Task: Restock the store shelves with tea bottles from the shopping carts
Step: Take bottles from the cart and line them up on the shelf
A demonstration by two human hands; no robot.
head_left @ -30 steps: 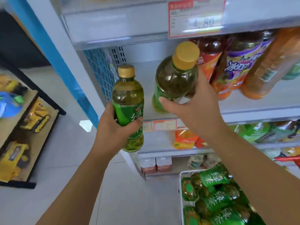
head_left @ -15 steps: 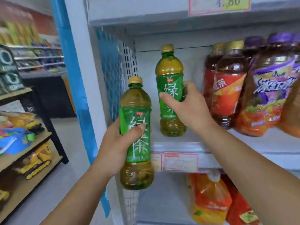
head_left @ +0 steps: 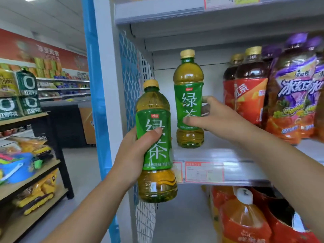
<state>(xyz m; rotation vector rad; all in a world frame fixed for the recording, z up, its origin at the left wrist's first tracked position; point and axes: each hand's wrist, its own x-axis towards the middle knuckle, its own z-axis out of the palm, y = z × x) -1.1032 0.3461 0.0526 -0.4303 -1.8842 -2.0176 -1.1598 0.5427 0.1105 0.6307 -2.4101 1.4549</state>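
Right hand: The right hand (head_left: 219, 118) wraps the first clear plastic green-label tea bottle (head_left: 189, 95), thumb across the label front and fingers curled round its far side.
First bottle's place: It appears to stand upright on the white metal shelf (head_left: 219, 153), near the shelf's left end and close to its front edge, apart from the neighbouring stock.
Left hand: The left hand (head_left: 133, 155) grips the second clear plastic green-label tea bottle (head_left: 157, 155) round its middle, thumb on the label. It holds the bottle upright in the air just outside the shelf's front left corner, with the base below shelf level.
Risk, tipping: The first bottle is tall and sits near the front edge. A careless release or a knock from the second could likely send it over the edge.
Risk, snagging: The second bottle must rise over the pale price-tag rail (head_left: 203, 171) and pass the blue mesh side panel (head_left: 129, 76). Catching either could probably jolt it from the grip.
Risk, crowding: Pushed too far right, either bottle could bump the dark red-label tea bottles (head_left: 249, 95).
Bottle contents: Both green-label bottles hold amber-green liquid up to the neck, with the yellow caps on.
Shelf contents: The red-label bottles and the purple-label tea bottles (head_left: 294, 95) fill the shelf's right side.
Lower shelf: It holds large orange drink bottles (head_left: 242, 220).
Cart: No cart is in view.
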